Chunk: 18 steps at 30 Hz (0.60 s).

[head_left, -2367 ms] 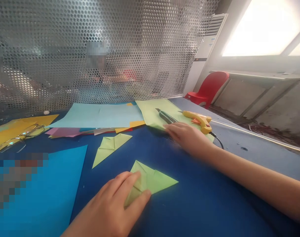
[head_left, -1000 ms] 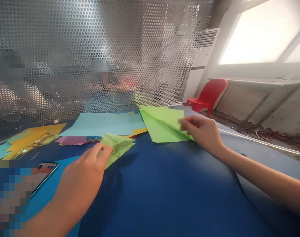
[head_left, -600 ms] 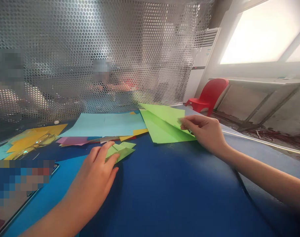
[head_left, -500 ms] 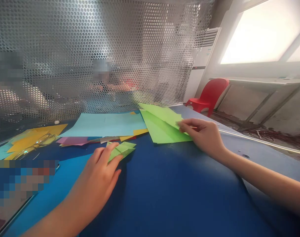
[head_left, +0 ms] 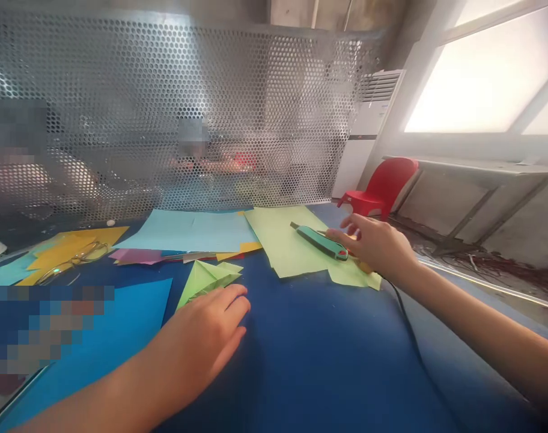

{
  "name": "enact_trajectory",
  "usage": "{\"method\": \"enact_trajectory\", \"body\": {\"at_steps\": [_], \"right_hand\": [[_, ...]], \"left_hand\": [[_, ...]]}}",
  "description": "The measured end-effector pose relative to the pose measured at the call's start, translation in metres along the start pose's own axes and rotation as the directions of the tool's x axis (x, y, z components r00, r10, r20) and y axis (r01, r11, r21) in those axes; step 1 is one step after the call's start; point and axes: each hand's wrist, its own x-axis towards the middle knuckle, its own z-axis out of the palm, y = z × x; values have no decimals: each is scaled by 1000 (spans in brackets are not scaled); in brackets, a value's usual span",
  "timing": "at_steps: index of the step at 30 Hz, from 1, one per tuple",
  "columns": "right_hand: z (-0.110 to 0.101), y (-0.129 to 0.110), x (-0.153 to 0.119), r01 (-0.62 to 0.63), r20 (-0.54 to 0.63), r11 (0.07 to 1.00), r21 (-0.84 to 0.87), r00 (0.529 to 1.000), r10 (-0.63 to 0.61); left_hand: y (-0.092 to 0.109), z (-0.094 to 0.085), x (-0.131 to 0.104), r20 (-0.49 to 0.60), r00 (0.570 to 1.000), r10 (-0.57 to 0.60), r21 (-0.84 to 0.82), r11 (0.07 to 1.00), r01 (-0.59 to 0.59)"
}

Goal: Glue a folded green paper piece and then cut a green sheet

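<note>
My left hand [head_left: 211, 328] lies low over the blue tabletop, fingers loosely spread. Just beyond its knuckles is a folded piece of light green paper [head_left: 206, 278], partly covered by the hand. At right, my right hand [head_left: 377, 246] hovers by a teal utility knife [head_left: 321, 242], its thumb close to the handle and its fingers slightly bent apart. That knife rests on pale yellow-green paper [head_left: 278, 240] with an uneven near edge. Something small and orange-brown [head_left: 363, 266] shows under the right hand; its kind is unclear.
Light blue sheets [head_left: 193, 231] cover other coloured papers. Eyeglasses [head_left: 78, 260] rest on yellow paper [head_left: 66, 246] at left. A bright blue sheet [head_left: 116, 337] lies near a blurred-out device. Behind stands a perforated metal screen [head_left: 229, 90], with a red chair [head_left: 384, 186] beyond.
The bright green sheet's raised corner has left my right hand; pale paper and the utility knife now show there. My left fingers have come off the folded green paper. The view has tilted up slightly.
</note>
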Motion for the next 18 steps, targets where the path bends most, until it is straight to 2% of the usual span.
{"method": "enact_trajectory", "body": {"at_steps": [2,5,9,14,18], "right_hand": [[-3,11,5,-104,61,993,-49,992,107],[1,20,5,-152,145,983,-105,975,166],[10,19,1,-109,182,984,-143,974,135],[21,9,-8,-94,172,981,-169,977,123],[26,5,-8,-128,134,977,-173,979,152]], "left_hand": [[5,-7,14,67,997,-23,11,1000,23],[16,-9,45,151,989,-8,45,999,2],[25,10,91,142,989,35,132,990,-54],[17,32,129,165,981,100,229,964,-137],[8,25,147,150,983,108,308,940,-150]]}}
